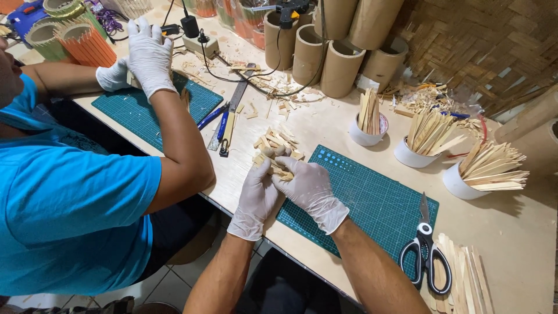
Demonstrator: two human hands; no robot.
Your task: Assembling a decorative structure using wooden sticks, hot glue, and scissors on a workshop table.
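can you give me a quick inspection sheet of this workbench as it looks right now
surface: pale wooden table, green cutting mat
job's things: small bamboo strips, pile touched by both hands
clutter: scissors, three white cups of sticks, cardboard tubes, shavings
hands: left hand and right hand, white gloves, pinching strips
cables: black cords to a power strip
surroundings: co-worker in blue shirt at a second mat
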